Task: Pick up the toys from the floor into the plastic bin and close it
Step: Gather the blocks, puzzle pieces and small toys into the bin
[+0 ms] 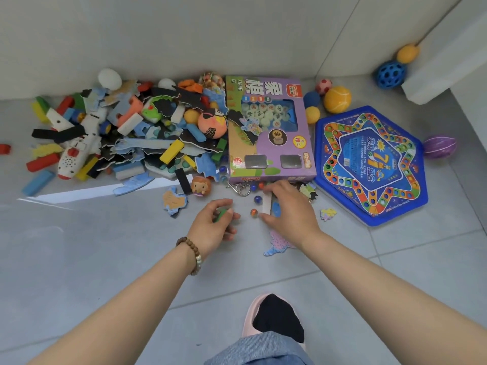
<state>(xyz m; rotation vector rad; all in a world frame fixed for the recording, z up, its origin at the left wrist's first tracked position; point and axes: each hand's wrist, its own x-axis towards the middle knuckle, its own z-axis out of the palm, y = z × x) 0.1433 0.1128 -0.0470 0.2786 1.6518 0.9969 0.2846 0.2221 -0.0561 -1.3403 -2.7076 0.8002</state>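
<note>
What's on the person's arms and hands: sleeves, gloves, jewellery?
Both forearms are bare: no sleeves, no gloves. The left hand has a brown bead bracelet at the wrist, with a few pale beads in it. The right hand has nothing at the wrist. No rings show.

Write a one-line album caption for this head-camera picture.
Over a toy-strewn floor, the left hand grips a green block while the right hand pinches a white block beside loose marbles.
</note>
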